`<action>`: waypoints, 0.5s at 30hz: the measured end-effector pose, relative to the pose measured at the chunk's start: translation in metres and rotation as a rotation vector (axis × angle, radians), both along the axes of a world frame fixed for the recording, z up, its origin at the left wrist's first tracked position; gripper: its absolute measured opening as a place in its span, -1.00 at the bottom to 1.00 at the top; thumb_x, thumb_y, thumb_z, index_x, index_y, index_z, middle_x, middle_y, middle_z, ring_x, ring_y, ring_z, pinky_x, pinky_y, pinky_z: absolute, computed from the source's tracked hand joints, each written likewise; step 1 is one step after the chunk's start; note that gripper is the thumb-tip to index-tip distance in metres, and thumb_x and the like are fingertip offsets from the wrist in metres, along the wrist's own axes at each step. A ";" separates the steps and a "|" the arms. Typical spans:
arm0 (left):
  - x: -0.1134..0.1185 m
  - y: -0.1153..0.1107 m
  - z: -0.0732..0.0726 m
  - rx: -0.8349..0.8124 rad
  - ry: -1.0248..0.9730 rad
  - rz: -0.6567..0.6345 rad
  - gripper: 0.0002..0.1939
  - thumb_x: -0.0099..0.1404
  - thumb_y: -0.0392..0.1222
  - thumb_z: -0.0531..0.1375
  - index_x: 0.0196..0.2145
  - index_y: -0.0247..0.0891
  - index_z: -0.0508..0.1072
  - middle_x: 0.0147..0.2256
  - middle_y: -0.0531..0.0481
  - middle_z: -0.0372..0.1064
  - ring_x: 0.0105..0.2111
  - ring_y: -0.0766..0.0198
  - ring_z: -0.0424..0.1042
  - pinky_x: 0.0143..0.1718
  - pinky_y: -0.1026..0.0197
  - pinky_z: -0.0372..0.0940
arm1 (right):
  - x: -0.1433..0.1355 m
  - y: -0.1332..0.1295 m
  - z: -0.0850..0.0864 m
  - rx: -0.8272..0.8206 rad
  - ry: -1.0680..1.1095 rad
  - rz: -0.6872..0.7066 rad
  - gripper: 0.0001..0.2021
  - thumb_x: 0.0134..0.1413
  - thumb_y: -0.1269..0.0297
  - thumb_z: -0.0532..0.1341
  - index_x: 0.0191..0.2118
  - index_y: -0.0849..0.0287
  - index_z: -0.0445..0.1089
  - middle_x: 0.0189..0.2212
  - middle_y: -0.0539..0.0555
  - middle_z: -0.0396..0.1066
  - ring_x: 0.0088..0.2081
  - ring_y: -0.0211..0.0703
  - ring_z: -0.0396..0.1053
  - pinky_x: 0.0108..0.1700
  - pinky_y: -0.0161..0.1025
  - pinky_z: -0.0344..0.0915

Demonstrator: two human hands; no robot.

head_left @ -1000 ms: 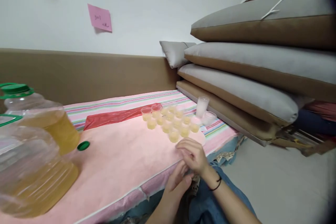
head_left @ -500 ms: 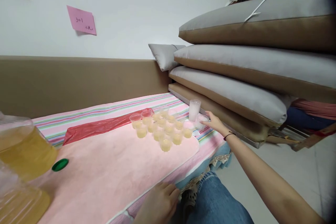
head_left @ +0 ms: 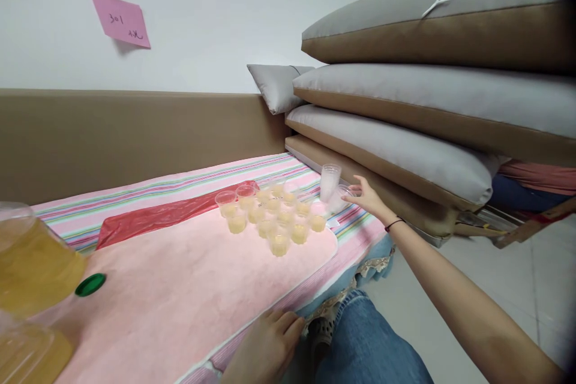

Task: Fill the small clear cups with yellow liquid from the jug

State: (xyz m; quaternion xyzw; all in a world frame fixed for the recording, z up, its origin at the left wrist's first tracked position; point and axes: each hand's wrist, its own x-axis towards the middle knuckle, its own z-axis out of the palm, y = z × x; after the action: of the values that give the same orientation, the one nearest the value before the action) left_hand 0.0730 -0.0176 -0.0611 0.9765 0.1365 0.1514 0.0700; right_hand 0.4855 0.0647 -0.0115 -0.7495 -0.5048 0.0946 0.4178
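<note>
My right hand (head_left: 368, 197) reaches to the far side of the bed, thumb and fingers apart, its thumb at the rim of a clear plastic cup (head_left: 341, 199) lying tilted. Whether the fingers press on that cup I cannot tell. Just left of it stands a stack of clear plastic cups (head_left: 330, 179). Several clear cups with pale yellow liquid (head_left: 279, 241) stand grouped on a pink mat (head_left: 180, 288). At the near edge of the mat my left hand (head_left: 269, 342) rests with loosely bent fingers, holding nothing that I can see.
Two large clear containers of yellow liquid (head_left: 36, 270) stand at the left, near a green cap (head_left: 90, 284). A red plastic bag (head_left: 171, 216) lies behind the cups. Stacked grey-brown cushions (head_left: 405, 138) rise on the right. My jeans-clad leg (head_left: 373, 342) is in front.
The view has shifted slightly, so the scene sits further left and higher. My right hand's fingers are spread wider beside the tilted cup. My left hand stays at the edge.
</note>
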 end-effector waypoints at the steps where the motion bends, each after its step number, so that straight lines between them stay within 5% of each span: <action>1: -0.001 0.000 0.000 0.002 -0.006 -0.003 -0.80 0.40 -0.25 -0.02 -0.18 -0.24 0.39 -0.31 -0.02 0.50 -0.36 0.19 0.50 -0.35 0.20 0.32 | 0.000 -0.001 0.002 -0.011 -0.014 -0.001 -0.61 0.23 0.19 0.22 0.12 0.18 0.28 0.04 0.14 0.36 -0.03 -0.05 0.40 -0.03 0.02 0.40; 5: -0.003 0.001 0.001 -0.001 -0.062 -0.011 -0.73 0.40 -0.26 -0.04 -0.05 -0.23 0.37 -0.25 -0.06 0.53 -0.32 0.17 0.51 -0.31 0.19 0.35 | 0.000 -0.005 0.010 -0.061 -0.089 -0.014 -0.61 0.23 0.17 0.21 0.12 0.18 0.27 0.01 0.13 0.37 -0.07 -0.07 0.42 -0.03 0.03 0.39; 15: -0.005 0.000 0.006 -0.072 -0.153 -0.002 -0.71 0.41 -0.23 -0.08 -0.08 -0.16 0.40 -0.30 -0.04 0.52 -0.36 0.22 0.48 -0.31 0.23 0.32 | -0.005 -0.007 0.014 -0.170 -0.211 0.042 -0.62 0.23 0.18 0.21 0.12 0.18 0.27 0.04 0.14 0.35 -0.05 -0.06 0.41 -0.04 0.02 0.40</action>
State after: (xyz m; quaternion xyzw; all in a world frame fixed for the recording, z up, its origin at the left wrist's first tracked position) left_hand 0.0679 -0.0181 -0.0556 0.9591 0.1350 0.2203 0.1156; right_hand 0.4804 0.0580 0.0028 -0.7771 -0.5519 0.0663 0.2953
